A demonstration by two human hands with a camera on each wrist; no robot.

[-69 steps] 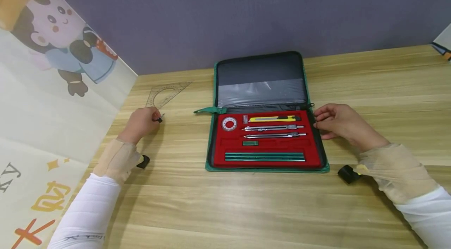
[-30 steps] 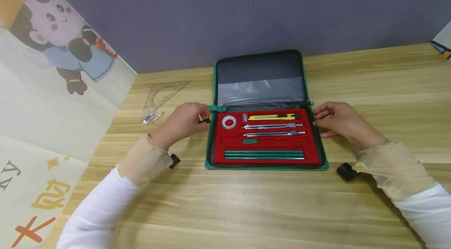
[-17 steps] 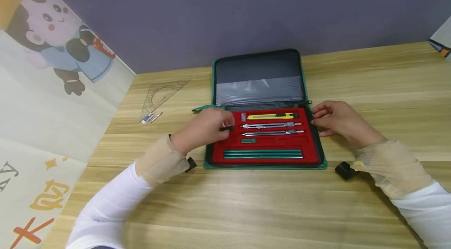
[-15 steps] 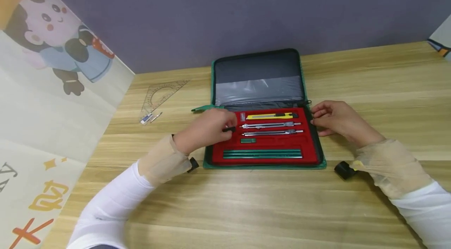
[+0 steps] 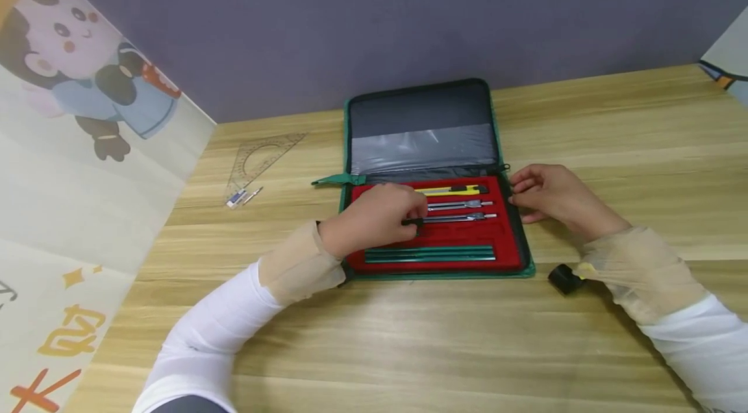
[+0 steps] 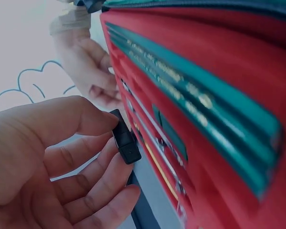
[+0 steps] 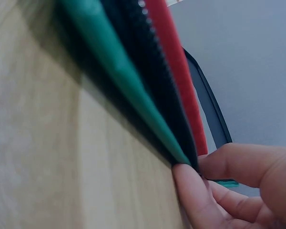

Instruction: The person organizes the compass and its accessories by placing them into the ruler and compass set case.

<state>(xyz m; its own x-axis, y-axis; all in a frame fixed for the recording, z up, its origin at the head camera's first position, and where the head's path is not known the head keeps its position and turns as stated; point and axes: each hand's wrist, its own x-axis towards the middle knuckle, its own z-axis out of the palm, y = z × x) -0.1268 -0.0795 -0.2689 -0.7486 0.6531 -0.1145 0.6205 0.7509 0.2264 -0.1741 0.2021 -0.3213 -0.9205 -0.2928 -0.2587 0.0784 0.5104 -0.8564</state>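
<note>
L hand (image 5: 371,219) moved R w/ 1 blk block (image 6: 125,140) nr 2 silver tools (image 5: 458,218).

The head view is evenly and moderately bright, with a soft pale sheen on the worktop (image 5: 403,341) and small white glints on the clear pocket (image 5: 417,148). A faint, soft-edged shadow lies beside the left sleeve (image 5: 216,322). In the left wrist view colours run cool, the background is washed out and the pencils (image 6: 195,102) blur toward one end. The right wrist view is dimmer, the case (image 7: 112,64) soft, dark shadow along its underside.
</note>
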